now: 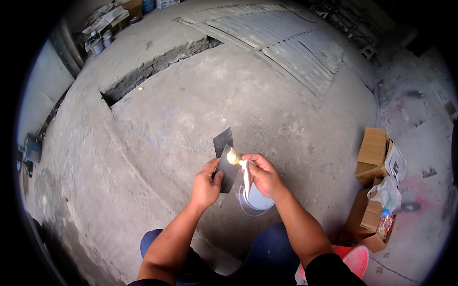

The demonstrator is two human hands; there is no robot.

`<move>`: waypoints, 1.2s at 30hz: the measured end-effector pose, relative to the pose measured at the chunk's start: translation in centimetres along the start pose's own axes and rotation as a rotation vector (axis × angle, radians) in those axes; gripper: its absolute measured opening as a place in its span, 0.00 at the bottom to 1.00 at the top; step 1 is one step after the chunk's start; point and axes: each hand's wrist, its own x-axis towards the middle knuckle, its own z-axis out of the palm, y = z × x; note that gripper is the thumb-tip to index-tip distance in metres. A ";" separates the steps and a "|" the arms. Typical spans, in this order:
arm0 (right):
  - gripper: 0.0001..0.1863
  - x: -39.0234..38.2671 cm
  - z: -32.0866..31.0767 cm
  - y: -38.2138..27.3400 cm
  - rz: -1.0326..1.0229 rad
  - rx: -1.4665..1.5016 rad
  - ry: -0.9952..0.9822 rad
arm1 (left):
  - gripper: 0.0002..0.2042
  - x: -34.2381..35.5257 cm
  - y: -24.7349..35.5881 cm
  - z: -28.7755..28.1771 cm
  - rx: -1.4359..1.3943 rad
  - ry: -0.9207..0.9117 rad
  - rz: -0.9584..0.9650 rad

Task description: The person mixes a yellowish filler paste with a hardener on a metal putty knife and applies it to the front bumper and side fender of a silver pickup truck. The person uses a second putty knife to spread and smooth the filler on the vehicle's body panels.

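My left hand [207,186] grips two dark flat metal scraper blades [225,177], one overlapping the other and angled upward. A pale yellow lump of paste [233,155] sits on the upper part of the nearer blade. My right hand [264,176] is closed on a white tube [248,178], its narrow end at the paste and its body hanging down. Just below and behind that hand, a round light-blue lidded bucket [261,201] with a clear rim or handle stands on the concrete floor, partly hidden by the hand and tube.
A long open trench [129,81] crosses the floor ahead, beside metal cover plates [291,52]. Cardboard boxes [369,152] with plastic bags [386,193] stand at my right, near a red bucket [355,262]. Cans and clutter [95,45] line the back left. A blue container [32,148] sits far left.
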 end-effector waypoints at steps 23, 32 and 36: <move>0.06 0.4 -0.6 1.1 -0.100 -0.152 -0.002 | 0.17 -0.1 -0.5 0.1 0.045 -0.021 0.074; 0.05 0.5 -0.8 1.2 -0.113 -0.174 0.014 | 0.17 0.0 0.1 0.1 0.045 -0.022 0.040; 0.05 0.5 -0.5 1.0 -0.103 -0.199 0.028 | 0.17 0.2 -0.3 0.2 0.029 -0.022 0.043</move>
